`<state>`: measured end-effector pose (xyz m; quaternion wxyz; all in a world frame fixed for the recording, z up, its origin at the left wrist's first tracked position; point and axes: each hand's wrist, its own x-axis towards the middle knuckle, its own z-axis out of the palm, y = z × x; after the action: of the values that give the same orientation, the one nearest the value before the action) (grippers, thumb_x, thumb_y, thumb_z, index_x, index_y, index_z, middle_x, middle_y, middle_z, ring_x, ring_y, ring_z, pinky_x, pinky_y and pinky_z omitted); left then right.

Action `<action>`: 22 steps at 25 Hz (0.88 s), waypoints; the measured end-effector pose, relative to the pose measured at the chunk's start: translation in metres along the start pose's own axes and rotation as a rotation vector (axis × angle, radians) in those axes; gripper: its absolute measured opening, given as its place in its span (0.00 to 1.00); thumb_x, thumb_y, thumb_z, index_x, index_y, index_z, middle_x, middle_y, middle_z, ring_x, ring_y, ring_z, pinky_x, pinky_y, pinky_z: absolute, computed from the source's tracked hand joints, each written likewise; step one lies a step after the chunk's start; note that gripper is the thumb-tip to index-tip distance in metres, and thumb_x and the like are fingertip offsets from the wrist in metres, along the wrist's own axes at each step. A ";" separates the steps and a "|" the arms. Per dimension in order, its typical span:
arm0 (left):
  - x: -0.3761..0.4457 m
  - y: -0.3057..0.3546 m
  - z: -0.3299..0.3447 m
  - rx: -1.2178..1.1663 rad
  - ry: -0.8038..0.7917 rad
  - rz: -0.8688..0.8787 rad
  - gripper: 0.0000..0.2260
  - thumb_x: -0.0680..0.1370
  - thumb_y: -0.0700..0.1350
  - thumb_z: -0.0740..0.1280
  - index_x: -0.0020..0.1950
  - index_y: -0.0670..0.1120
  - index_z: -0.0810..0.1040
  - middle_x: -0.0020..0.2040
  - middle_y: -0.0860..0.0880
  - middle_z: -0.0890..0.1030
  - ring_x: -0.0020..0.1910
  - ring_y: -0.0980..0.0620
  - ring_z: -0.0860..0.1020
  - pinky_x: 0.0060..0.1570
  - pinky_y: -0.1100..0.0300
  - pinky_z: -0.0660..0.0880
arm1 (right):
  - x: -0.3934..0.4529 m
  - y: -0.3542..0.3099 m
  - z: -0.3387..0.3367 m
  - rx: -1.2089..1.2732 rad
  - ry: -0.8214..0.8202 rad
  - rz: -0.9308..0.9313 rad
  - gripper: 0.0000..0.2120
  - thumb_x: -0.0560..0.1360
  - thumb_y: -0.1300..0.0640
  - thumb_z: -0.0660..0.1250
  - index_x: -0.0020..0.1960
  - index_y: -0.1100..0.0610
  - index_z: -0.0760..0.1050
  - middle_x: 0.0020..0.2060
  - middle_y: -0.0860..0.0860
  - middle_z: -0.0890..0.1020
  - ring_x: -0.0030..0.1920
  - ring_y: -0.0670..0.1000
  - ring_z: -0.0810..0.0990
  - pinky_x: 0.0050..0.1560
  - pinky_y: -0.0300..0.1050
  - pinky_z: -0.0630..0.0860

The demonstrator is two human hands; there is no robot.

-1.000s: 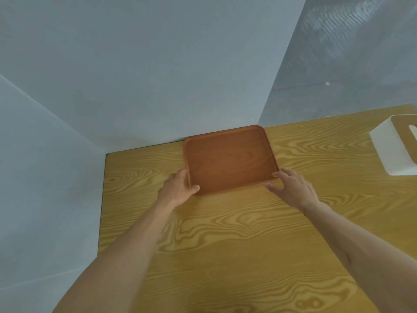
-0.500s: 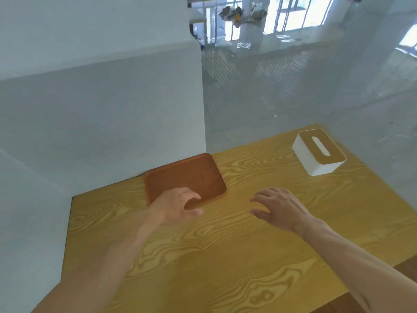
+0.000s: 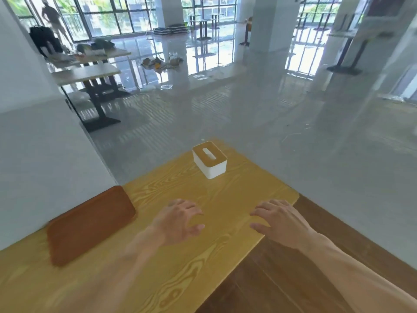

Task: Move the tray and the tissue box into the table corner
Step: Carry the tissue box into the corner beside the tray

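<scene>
Looking forward and down, the head camera takes in a yellow wood-grain tabletop (image 3: 171, 279) set against a pale grey partition wall (image 3: 45, 159) on its left. Past the tabletop stretches a glossy grey floor (image 3: 259, 114), with white columns, tall windows at the far side and dark-legged tables (image 3: 88, 73) to the upper left. A person (image 3: 53, 18) stands far off by the windows. A strip of dark wooden flooring shows to the right of the tabletop edge.

The tray (image 3: 90, 224), reddish-brown, lies flat at the left, its far side close against the wall. The tissue box (image 3: 209, 160), white with a tan lid and a slot on top, stands near the far end of the tabletop, well apart from the tray.

The left hand (image 3: 180, 221) and right hand (image 3: 279, 220) hover over the tabletop between tray and box, both empty with fingers spread, palms down, apart from each other and touching neither object.

Compared with half a second ago, the view has swung right and upward: the tray now sits further left, the tissue box nearer the centre. The left hand, then over the tray's near edge, is now clear of it.
</scene>
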<state>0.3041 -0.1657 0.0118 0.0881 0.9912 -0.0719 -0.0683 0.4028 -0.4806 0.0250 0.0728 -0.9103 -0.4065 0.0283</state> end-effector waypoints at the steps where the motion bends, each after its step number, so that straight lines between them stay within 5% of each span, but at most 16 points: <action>1: 0.010 0.013 0.004 -0.001 0.000 0.021 0.28 0.77 0.69 0.53 0.70 0.55 0.73 0.71 0.54 0.73 0.71 0.52 0.68 0.74 0.47 0.61 | -0.010 0.010 -0.001 0.009 0.008 0.027 0.22 0.79 0.35 0.57 0.65 0.45 0.77 0.64 0.43 0.79 0.66 0.49 0.74 0.66 0.49 0.66; 10: 0.091 0.047 0.038 0.039 -0.019 0.139 0.30 0.76 0.68 0.52 0.68 0.53 0.75 0.68 0.54 0.76 0.68 0.53 0.71 0.73 0.51 0.58 | -0.033 0.069 0.025 0.059 0.019 0.175 0.22 0.80 0.36 0.58 0.65 0.47 0.78 0.65 0.45 0.80 0.67 0.49 0.74 0.69 0.51 0.67; 22: 0.184 -0.030 0.043 -0.057 0.094 -0.017 0.27 0.77 0.67 0.57 0.66 0.51 0.78 0.64 0.52 0.80 0.63 0.50 0.75 0.68 0.50 0.66 | 0.123 0.134 0.046 0.090 -0.111 0.076 0.24 0.79 0.35 0.57 0.69 0.45 0.73 0.68 0.43 0.76 0.69 0.47 0.71 0.71 0.48 0.63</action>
<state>0.4825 -0.1723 -0.0580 0.1188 0.9910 -0.0574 -0.0243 0.5785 -0.4718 -0.0408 0.0898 -0.9179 -0.3734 0.0999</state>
